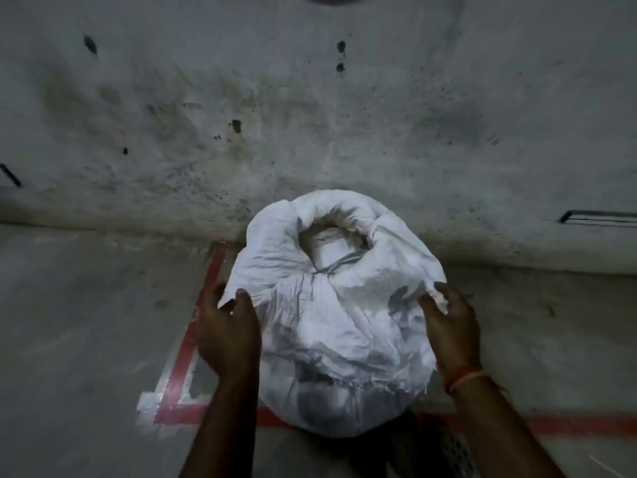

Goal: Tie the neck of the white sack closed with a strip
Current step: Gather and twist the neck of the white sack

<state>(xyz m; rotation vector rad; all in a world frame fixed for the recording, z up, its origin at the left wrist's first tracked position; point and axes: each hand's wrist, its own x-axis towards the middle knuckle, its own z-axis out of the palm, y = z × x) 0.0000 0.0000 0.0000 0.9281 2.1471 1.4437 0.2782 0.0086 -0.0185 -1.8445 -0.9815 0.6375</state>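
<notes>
A full white woven sack (331, 326) stands on the concrete floor against a wall. Its top is rolled down, and the mouth (332, 236) gapes open and shows dark contents. My left hand (229, 326) pinches the sack's left edge between thumb and fingers. My right hand (448, 319) grips the rim fabric on the right side, fingers curled over it. An orange thread circles my right wrist. A pale strip-like fold (339, 262) lies across the sack just below the mouth; I cannot tell whether it is a separate strip.
A stained grey wall (310, 115) rises right behind the sack. Red and white floor tape (188, 357) runs under and left of the sack. A dark slot (599, 217) sits low on the wall at the right.
</notes>
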